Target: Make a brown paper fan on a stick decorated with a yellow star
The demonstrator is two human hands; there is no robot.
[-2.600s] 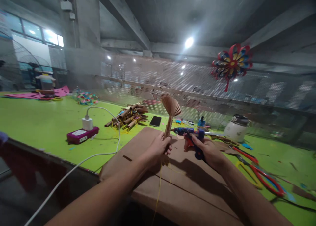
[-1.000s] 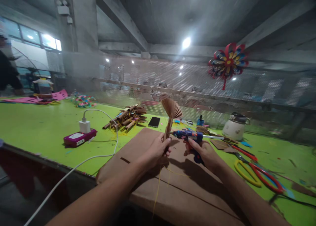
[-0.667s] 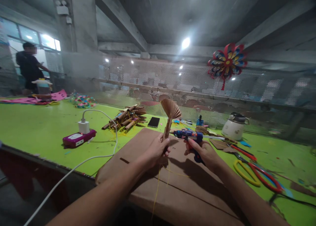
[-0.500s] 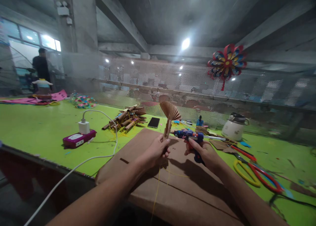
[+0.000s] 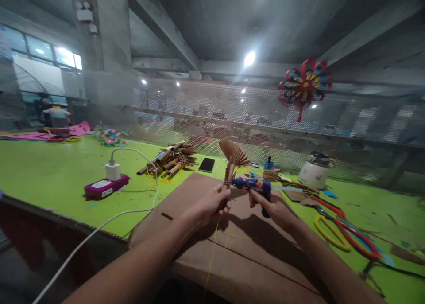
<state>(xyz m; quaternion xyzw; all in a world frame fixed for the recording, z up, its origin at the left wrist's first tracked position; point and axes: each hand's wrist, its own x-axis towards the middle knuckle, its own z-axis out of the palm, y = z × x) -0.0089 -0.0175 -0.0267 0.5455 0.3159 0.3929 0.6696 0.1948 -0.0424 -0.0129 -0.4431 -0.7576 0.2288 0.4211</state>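
My left hand (image 5: pixel 212 203) is closed around the stem of a brown pleated paper fan (image 5: pixel 233 155), holding it upright over a sheet of cardboard (image 5: pixel 239 251). Yellow strings (image 5: pixel 212 255) hang down from that grip. My right hand (image 5: pixel 274 206) grips a blue glue gun (image 5: pixel 255 186) by its handle. The gun's nozzle points left and touches the fan's stem just above my left fingers.
On the green table (image 5: pixel 49 171) lie a pile of brown paper rolls (image 5: pixel 169 157), a black phone (image 5: pixel 207 164), a magenta power strip (image 5: pixel 106 186) with a white charger and cable, scissors (image 5: pixel 345 237) and a white pot (image 5: pixel 315 171). A colourful pinwheel (image 5: pixel 305 84) hangs on the mesh.
The glue gun's nozzle has moved left to meet the fan's stem, and the fan has tilted slightly right. A person seen at the far left has gone out of view.
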